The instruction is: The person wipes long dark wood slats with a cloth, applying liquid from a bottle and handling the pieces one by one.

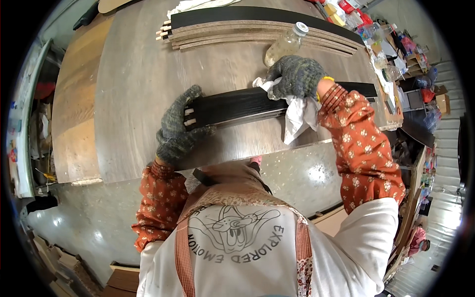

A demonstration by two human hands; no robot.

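A long black wooden board (232, 106) lies across the table in front of me, with pale dowels (190, 117) sticking out of its left end. Gloved in grey knit, my left hand (178, 128) grips that end, thumb and fingers spread round its two long edges. My right hand (295, 77), gloved alike, is closed on a white cloth (300, 115) and presses it onto the board's upper face, right of the middle. Part of the cloth hangs over the board's near edge. Just beyond the right hand stands a glass jar (284, 47) with a light lid.
A stack of similar boards (262, 25), the top one black, lies along the table's far side. More white cloth (203, 5) lies behind it. The grey-brown tabletop (138, 74) extends left. Cluttered goods (396, 54) fill the right side, where another person (418, 241) appears far off.
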